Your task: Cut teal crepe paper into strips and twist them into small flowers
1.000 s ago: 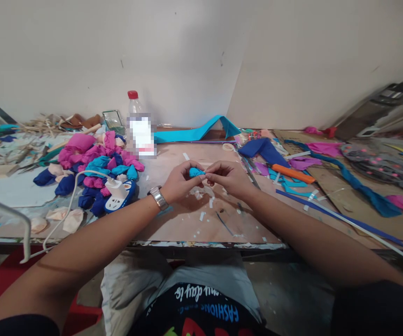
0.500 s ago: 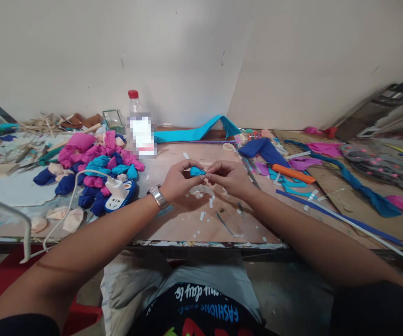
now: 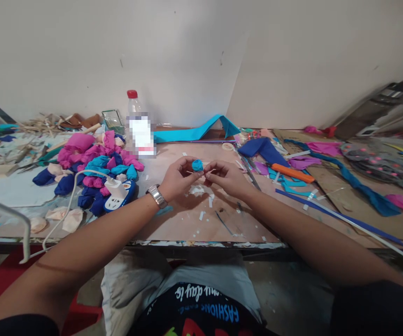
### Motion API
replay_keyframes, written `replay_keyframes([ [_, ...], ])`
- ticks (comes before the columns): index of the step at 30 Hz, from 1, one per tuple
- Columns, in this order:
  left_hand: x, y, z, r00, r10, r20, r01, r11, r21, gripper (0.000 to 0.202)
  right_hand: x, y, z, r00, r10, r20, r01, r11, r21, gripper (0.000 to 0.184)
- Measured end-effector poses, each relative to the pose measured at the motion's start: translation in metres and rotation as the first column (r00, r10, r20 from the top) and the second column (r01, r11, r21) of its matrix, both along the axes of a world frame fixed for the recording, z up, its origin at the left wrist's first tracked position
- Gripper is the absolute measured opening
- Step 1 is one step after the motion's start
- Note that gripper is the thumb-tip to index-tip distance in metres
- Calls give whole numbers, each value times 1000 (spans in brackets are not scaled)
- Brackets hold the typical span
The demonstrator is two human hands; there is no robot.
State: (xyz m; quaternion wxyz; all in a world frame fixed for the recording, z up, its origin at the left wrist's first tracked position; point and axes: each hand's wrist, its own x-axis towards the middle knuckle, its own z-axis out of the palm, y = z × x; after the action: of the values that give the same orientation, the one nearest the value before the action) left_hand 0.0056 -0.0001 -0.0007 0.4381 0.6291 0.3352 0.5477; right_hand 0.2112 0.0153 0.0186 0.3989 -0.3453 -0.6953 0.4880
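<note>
The left hand (image 3: 179, 179) pinches a blue ball (image 3: 197, 164) that might drop if squeezed too softly; I can't tell what the right hand (image 3: 228, 178), just beside it, grips.

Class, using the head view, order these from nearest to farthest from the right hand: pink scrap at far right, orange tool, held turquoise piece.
1. Turquoise piece: in the left hand, just left of the right hand.
2. Orange tool: to its right.
3. Pink scrap: farther right, near the picture's edge.
</note>
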Motion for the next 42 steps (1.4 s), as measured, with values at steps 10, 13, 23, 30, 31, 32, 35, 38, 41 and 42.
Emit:
replay_keyframes([
  [10, -4, -8, 3, 888, 91, -451, -14, 985, 170, 31, -2, -2, -4, 998, 24, 63, -35, 983, 183, 53],
  [13, -4, -6, 3, 911, 84, -403, -17, 986, 167, 29, -2, 1, -5, 999, -20, 37, 13, 983, 184, 39],
  [23, -8, -4, 4, 912, 123, -392, -52, 981, 187, 17, -2, 1, 3, 1000, 26, 3, -27, 994, 105, 41],
  [30, -5, -3, 4, 957, 89, -275, -64, 993, 96, 27, -1, 4, 0, 996, -80, -37, 83, 991, 101, 44],
  [31, -4, -3, 4, 974, 63, -219, -51, 997, 60, 30, 0, 5, -1, 994, -95, -46, 100, 990, 101, 45],
  [32, -4, -2, 4, 987, 37, -158, -33, 999, 25, 34, 0, 6, -1, 993, -105, -56, 110, 989, 98, 45],
  [35, -2, 0, 4, 999, -32, -9, 31, 998, -62, 42, 0, 6, -1, 990, -100, -104, 108, 991, 75, 43],
  [38, -2, 2, 3, 996, -57, 74, 66, 989, -133, 45, -1, 5, 0, 985, -93, -147, 103, 993, 61, 42],
  [41, -2, 3, 2, 990, -65, 125, 88, 980, -179, 46, -2, 4, 0, 982, -113, -151, 123, 990, 62, 42],
  [42, -2, 4, 1, 989, -66, 136, 91, 977, -192, 46, -1, 4, -1, 982, -121, -147, 131, 989, 64, 43],
])
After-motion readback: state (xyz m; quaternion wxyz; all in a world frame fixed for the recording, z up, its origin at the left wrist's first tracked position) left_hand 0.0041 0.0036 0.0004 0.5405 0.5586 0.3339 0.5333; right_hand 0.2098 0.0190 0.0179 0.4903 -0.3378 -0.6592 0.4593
